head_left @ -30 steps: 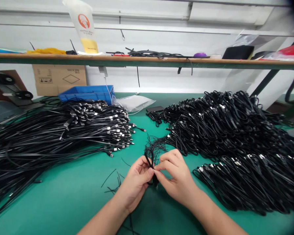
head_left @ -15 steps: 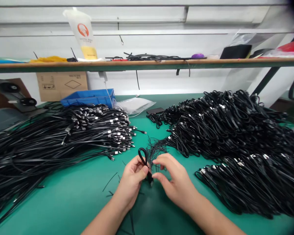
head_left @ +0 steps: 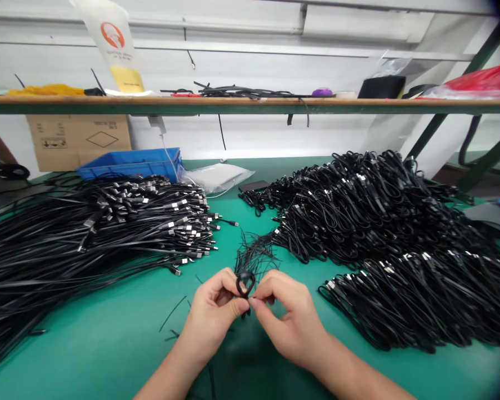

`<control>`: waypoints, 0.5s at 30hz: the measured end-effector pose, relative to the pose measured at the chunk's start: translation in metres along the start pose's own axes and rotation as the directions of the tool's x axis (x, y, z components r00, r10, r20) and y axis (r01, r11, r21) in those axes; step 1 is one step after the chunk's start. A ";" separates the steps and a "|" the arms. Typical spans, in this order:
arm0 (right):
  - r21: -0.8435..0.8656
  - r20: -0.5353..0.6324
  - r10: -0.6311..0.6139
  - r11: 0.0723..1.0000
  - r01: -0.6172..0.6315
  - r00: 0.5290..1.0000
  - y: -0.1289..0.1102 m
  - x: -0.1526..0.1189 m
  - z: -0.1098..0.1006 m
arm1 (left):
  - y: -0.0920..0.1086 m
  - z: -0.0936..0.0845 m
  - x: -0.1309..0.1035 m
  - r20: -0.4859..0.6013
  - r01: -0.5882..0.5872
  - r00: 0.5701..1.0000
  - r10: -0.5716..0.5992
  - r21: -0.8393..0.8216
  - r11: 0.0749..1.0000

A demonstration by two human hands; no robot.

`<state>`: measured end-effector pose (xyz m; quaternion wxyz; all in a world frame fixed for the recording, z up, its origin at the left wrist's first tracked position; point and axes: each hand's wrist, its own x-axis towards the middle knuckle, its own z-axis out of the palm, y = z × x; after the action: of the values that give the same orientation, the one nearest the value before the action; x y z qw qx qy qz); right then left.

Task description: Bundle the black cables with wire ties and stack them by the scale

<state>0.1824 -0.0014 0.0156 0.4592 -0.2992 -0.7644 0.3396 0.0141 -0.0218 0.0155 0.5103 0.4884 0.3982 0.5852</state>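
A small coiled black cable (head_left: 245, 282) is gripped between the thumb and fingers of my left hand (head_left: 214, 308), near the bottom centre. My right hand (head_left: 285, 314) is closed in a pinch against the coil's right side, its fingertips beside my left thumb. What sits in that pinch is too small to make out. Just behind the hands lies a loose heap of thin black ties (head_left: 256, 250). The coil's lower end is mostly hidden by my fingers.
Straight black cables (head_left: 150, 222) with metal plugs are heaped at left, coiled cables (head_left: 345, 211) at right, with a row of bundles (head_left: 416, 300) nearer. Behind stand a blue bin (head_left: 133, 164) and a cardboard box (head_left: 79, 139), under a shelf (head_left: 250, 104).
My right fingers have closed from a spread pose and come up to the coil. The coil is tilted differently and sits lower. The whole view has shifted toward the right.
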 end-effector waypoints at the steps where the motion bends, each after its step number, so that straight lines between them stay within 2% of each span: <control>1: 0.216 0.035 0.207 0.954 -0.210 0.978 -0.002 -0.001 0.004 | 0.002 -0.001 0.000 0.002 -0.104 0.995 0.104 0.075 0.992; 2: 0.392 0.128 0.369 0.834 -0.388 0.921 -0.004 -0.002 0.008 | 0.003 -0.001 0.001 0.007 -0.176 0.984 0.176 0.130 0.976; 3: 0.496 0.230 0.454 0.706 -0.505 0.861 -0.005 -0.002 0.010 | 0.003 -0.002 0.001 0.011 -0.201 0.979 0.202 0.154 0.967; 4: 0.536 0.287 0.481 0.636 -0.555 0.828 -0.006 -0.003 0.012 | 0.003 -0.003 0.002 0.007 -0.182 0.983 0.183 0.147 0.972; 5: 0.528 0.271 0.478 0.652 -0.544 0.835 -0.006 -0.003 0.012 | 0.002 -0.004 0.002 -0.007 -0.130 0.991 0.132 0.115 0.985; 6: 0.472 0.190 0.441 0.742 -0.475 0.877 -0.005 -0.003 0.011 | 0.001 -0.005 0.002 -0.026 -0.061 0.998 0.063 0.071 0.996; 7: 0.357 0.075 0.352 0.864 -0.355 0.933 -0.004 -0.003 0.010 | 0.000 -0.005 0.002 -0.042 0.012 0.999 -0.010 0.029 0.999; 8: 0.185 -0.029 0.215 0.961 -0.206 0.976 -0.002 -0.004 0.008 | -0.002 -0.006 0.002 -0.050 0.075 0.996 -0.076 -0.006 0.997; 9: -0.012 -0.086 0.054 0.998 -0.056 0.995 -0.001 -0.004 0.007 | -0.003 -0.006 0.002 -0.053 0.125 0.990 -0.127 -0.035 0.991; 11: -0.344 -0.060 -0.214 0.921 0.181 0.975 0.001 -0.005 0.003 | -0.004 -0.006 0.001 -0.043 0.186 0.981 -0.189 -0.078 0.980; 12: -0.450 -0.019 -0.290 0.857 0.251 0.957 0.001 -0.005 0.001 | -0.004 -0.006 0.000 -0.031 0.197 0.979 -0.201 -0.091 0.976; 15: -0.606 0.106 -0.393 0.703 0.373 0.914 0.003 -0.005 -0.004 | -0.003 -0.005 -0.001 0.008 0.198 0.980 -0.198 -0.094 0.976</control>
<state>0.1885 -0.0024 0.0127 0.4087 -0.2719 -0.8705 -0.0346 0.0096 -0.0222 0.0114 0.5881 0.4213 0.4172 0.5500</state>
